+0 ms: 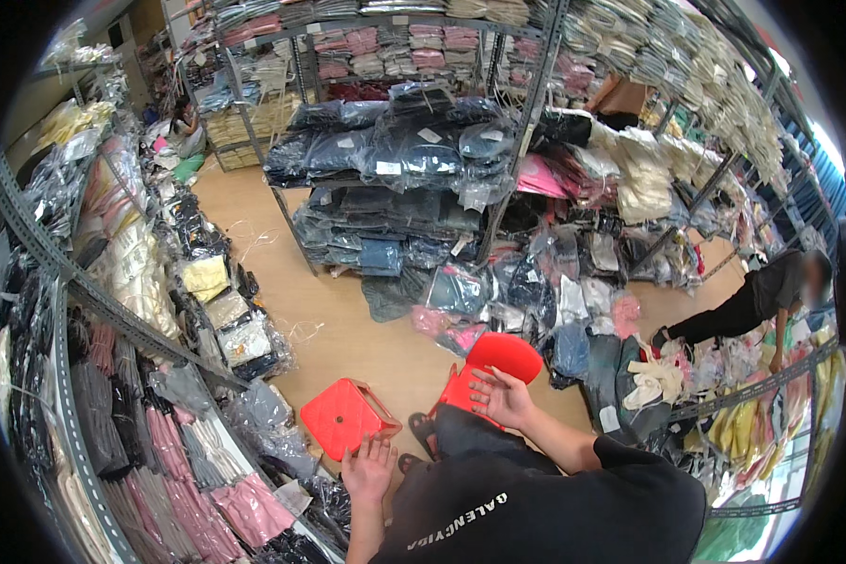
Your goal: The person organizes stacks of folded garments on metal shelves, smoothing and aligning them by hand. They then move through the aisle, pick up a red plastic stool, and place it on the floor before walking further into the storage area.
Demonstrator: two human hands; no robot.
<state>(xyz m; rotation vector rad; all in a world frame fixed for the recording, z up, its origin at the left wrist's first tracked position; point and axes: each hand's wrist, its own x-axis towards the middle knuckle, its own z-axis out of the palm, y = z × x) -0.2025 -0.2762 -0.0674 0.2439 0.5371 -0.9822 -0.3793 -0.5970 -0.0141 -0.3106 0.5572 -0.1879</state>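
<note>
My left hand (370,468) is raised palm up with its fingers apart and holds nothing. Just beyond its fingertips stands a red plastic stool (338,419) with a small hole in its seat. My right hand (500,398), also bare and spread, is held up in front of a red plastic chair (505,356). It overlaps the chair in the picture, and I cannot tell whether they touch. Below the hands are my black T-shirt with white lettering, dark trousers and sandals (423,430) on the floor.
Metal shelving (529,127) holds bagged jeans (395,158) ahead. Bagged clothes (233,324) line the left floor; more heap on the floor (507,303) ahead right. Pink folded garments (254,507) fill a near-left shelf. One person (761,299) bends at right; another (187,127) sits far left.
</note>
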